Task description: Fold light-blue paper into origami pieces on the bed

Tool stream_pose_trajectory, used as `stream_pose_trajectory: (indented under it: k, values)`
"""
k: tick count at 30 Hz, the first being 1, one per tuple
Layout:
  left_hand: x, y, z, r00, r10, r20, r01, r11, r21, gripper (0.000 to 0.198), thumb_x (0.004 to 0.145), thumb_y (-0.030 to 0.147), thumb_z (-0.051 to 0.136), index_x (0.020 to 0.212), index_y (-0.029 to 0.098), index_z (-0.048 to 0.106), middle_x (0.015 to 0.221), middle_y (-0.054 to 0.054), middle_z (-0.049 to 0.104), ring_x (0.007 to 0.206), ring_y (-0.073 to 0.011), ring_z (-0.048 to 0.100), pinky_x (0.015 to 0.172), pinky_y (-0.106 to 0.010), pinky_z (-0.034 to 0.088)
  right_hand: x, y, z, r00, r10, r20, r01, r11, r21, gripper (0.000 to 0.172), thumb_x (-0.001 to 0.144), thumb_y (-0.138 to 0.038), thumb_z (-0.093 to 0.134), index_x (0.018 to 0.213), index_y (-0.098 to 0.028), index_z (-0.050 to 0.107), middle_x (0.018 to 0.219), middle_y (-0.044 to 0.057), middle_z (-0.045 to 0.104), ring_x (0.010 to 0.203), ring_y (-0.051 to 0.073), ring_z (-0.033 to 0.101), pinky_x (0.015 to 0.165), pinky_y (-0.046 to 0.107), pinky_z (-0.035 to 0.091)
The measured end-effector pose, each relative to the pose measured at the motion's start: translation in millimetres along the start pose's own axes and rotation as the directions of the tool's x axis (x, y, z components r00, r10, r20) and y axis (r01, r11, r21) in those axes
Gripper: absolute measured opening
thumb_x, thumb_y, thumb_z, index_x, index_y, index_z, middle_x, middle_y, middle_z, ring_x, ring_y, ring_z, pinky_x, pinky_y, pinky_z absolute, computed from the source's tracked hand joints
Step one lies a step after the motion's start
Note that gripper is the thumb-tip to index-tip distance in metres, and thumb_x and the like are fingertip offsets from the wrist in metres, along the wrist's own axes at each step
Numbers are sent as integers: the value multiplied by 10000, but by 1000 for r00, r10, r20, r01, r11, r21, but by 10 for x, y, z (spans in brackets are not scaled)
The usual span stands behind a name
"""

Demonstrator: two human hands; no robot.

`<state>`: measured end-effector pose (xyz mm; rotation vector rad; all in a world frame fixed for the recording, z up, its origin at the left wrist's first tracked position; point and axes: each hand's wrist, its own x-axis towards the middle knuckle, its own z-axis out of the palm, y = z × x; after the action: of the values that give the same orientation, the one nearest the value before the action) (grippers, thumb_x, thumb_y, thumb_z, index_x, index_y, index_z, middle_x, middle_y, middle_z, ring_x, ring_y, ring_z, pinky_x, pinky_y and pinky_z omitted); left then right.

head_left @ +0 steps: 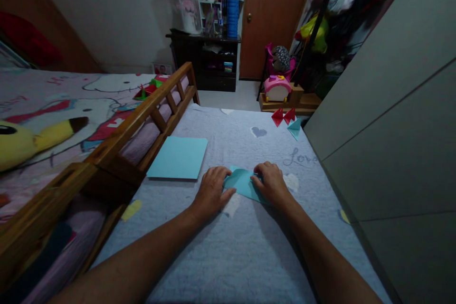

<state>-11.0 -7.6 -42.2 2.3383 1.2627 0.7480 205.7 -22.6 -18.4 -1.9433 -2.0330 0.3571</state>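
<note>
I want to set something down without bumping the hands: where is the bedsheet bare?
Bare bedsheet lies between the flat blue paper and the small folded pieces, and between the forearms. It's crowded around the left hand and right hand on the other blue paper.

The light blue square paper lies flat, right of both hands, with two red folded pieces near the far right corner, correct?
Not quite: the head view shows the light blue square paper left of the left hand and right hand. The red folded pieces are as stated.
</note>
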Motion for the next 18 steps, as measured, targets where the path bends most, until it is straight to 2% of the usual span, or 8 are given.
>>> stream_pose_trajectory:
  k: [3, 7, 11, 14, 18]
  values:
    - [18, 12, -20, 1000, -14, 4, 14, 1000, -3, 218, 794, 218, 699, 969, 194, 573, 1049, -70, 614, 1043, -270, 516, 921, -425, 436, -14, 14, 10, 1000, -18, -21, 19, 999, 40, 168, 867, -238, 639, 1018, -174, 675, 966, 87, 639, 945, 247, 540, 858, 367, 386]
    - [32, 59, -73, 999, 39, -3, -39, 999, -28, 125, 770, 113, 654, 806, 203, 577, 1009, -57, 628, 1035, -256, 520, 914, -412, 435, -54, 9, 10, 988, -132, -82, 138, 988, 68, 286, 837, -175, 649, 1115, -226, 692, 1142, 102, 611, 1066, 271, 506, 904, 394, 372]
    - [33, 100, -141, 990, 122, -67, -126, 991, -56, 170, 748, 47, 600, 782, 212, 581, 966, -38, 659, 1019, -239, 537, 922, -407, 437, -81, -2, -32, 965, -230, -123, 241, 967, 85, 215, 845, -108, 596, 936, -249, 730, 1120, 71, 645, 1072, 261, 504, 901, 399, 366]
    - [27, 113, -192, 982, 145, -125, -151, 988, -41, 136, 789, 87, 590, 806, 221, 604, 982, -40, 669, 1026, -243, 542, 931, -422, 442, -109, -9, -95, 932, -280, -231, 304, 949, 79, 223, 846, -91, 571, 898, -250, 718, 1087, 60, 664, 1072, 255, 504, 921, 414, 363]
    - [1, 111, -230, 967, 151, -208, -158, 987, -19, 150, 798, 91, 582, 846, 223, 633, 1073, -55, 643, 1073, -249, 526, 959, -430, 459, -170, -28, -169, 853, -339, -396, 391, 919, 56, 250, 824, -56, 535, 874, -247, 687, 1064, 48, 670, 1083, 252, 504, 997, 454, 346]
